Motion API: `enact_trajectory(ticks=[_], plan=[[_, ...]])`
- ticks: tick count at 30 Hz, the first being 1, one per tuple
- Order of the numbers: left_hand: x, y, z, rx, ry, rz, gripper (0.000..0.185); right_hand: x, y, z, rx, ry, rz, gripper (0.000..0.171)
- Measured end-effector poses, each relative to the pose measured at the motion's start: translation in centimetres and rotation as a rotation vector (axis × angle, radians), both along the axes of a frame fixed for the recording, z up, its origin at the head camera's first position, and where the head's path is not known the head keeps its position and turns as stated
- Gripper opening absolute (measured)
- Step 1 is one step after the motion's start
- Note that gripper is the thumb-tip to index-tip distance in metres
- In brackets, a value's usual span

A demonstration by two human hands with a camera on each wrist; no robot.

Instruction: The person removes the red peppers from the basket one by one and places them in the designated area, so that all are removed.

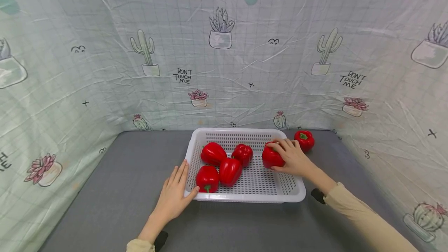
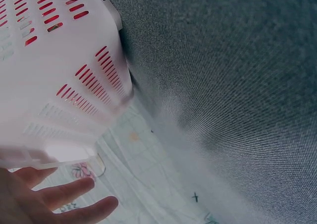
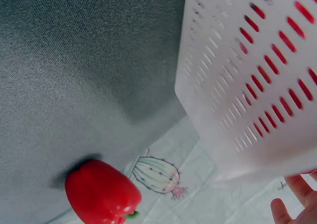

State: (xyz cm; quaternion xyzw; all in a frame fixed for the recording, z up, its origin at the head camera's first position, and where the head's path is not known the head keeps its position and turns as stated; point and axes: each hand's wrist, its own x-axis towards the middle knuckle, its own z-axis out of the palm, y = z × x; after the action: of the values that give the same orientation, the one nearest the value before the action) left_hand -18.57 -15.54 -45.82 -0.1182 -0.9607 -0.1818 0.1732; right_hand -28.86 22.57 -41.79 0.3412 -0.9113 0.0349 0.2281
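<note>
A white perforated plastic basket (image 1: pixel 245 196) sits on the grey table with several red bell peppers inside, most of them grouped toward its left half. My right hand (image 1: pixel 292 158) reaches over the right rim and grips a red bell pepper (image 1: pixel 272 157) in the basket's right part, fingers over its top and thumb at its near side. At the left front corner my left hand (image 1: pixel 174 196) rests on the rim, fingers fairly straight along the side and thumb at the front edge. In the left wrist view, the left fingers (image 2: pixel 69 192) show beside the basket's rim.
Another red bell pepper (image 1: pixel 304 140) lies on the table just outside the basket's back right corner, also in the right wrist view. The grey table (image 1: pixel 140 166) ends at a patterned curtain (image 1: pixel 245 69) that hangs at the back and both sides.
</note>
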Motion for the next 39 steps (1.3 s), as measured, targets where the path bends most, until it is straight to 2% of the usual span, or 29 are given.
enact_trajectory(ticks=[9, 19, 27, 33, 39], plan=[[0.0, 0.0, 0.0, 0.0, 0.001, 0.004, 0.078, 1.7, 1.4, 1.3, -0.086, 0.034, 0.014, 0.082], [0.3, -0.1, 0.0, 0.01, 0.009, 0.006, 0.078, 2.8, 3.5, 2.5, -0.132, 0.105, 0.063, 0.073], [0.1, 0.1, 0.2, 0.015, 0.0, 0.0, 0.078, 3.4, 5.6, 3.8, -0.18, 0.103, -0.006, 0.078], [0.2, 0.0, 0.3, 0.022, 0.004, 0.001, 0.079, 2.8, 7.8, 3.5, -0.179, 0.147, -0.027, 0.073], [0.2, 0.1, 0.3, 0.027, -0.009, 0.005, 0.079, 1.9, 10.7, 2.2, -0.173, 0.172, -0.045, 0.067]])
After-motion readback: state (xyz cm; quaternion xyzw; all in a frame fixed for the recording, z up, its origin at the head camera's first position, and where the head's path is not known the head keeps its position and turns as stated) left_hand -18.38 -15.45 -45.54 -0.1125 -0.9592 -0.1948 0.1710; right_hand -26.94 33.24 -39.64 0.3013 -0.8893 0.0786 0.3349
